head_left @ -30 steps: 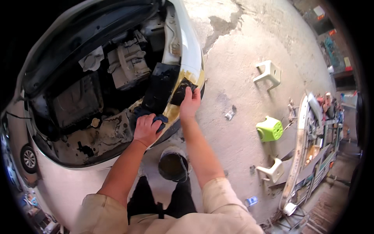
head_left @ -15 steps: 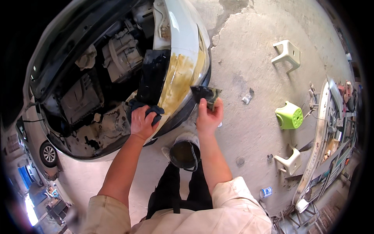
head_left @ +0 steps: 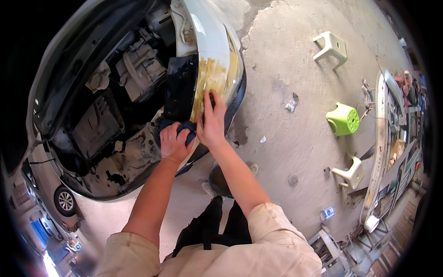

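Observation:
A white car's front bumper [head_left: 216, 32] curves in front of me, with a patch of yellowish-brown filler [head_left: 214, 69] on its corner. On the near edge of that patch lies my right hand [head_left: 213, 121], its fingers pressing a dark sheet of sandpaper [head_left: 212, 99] that is mostly hidden beneath them. My left hand [head_left: 174, 143] is closed over a dark blue cloth [head_left: 162, 123] at the bumper's upper edge, just left of the right hand. Beside the cloth stretches a black panel [head_left: 180, 85]. A dark bucket [head_left: 218, 179] stands near my feet, partly behind my right forearm.
The bonnet is up over the exposed engine bay [head_left: 138, 74]. To the right are a green stool [head_left: 342, 119], a cream stool [head_left: 333, 48] and a tipped cream stool [head_left: 350, 173]. A blue-and-white can [head_left: 327, 213] and a removed bumper [head_left: 379, 138] lie beyond.
My right hand has moved left with the sandpaper, from beside the bumper onto the filler patch. My left hand stays on the cloth. The view has shifted slightly, and my right forearm now partly covers the bucket.

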